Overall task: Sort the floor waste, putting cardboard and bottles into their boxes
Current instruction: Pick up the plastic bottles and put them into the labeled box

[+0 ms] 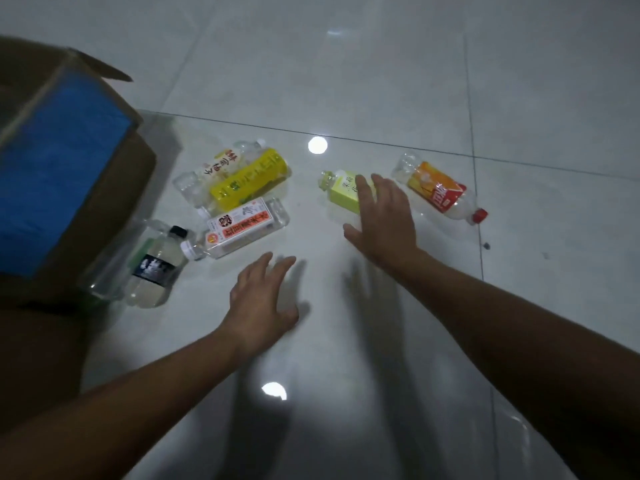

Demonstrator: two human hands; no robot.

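Note:
Several empty plastic bottles lie on the pale tiled floor. My right hand (pixel 382 220) hovers open over a bottle with a light green label (pixel 341 190), partly covering it. To its right lies a bottle with an orange and red label and a red cap (pixel 438 190). My left hand (pixel 263 303) is open, fingers spread, just below a clear square bottle with a red and white label (pixel 244 228). Further left lie a yellow-labelled bottle (pixel 249 180), a white-labelled one (pixel 216 166) and a black-capped bottle with a dark label (pixel 156 268).
A cardboard box with a blue side panel (pixel 59 181) and open flaps stands at the left edge. A second brown box (pixel 38 362) sits at the lower left. A clear bottle (pixel 104 278) lies against the box's foot. Shiny floor tiles extend to the right and beyond.

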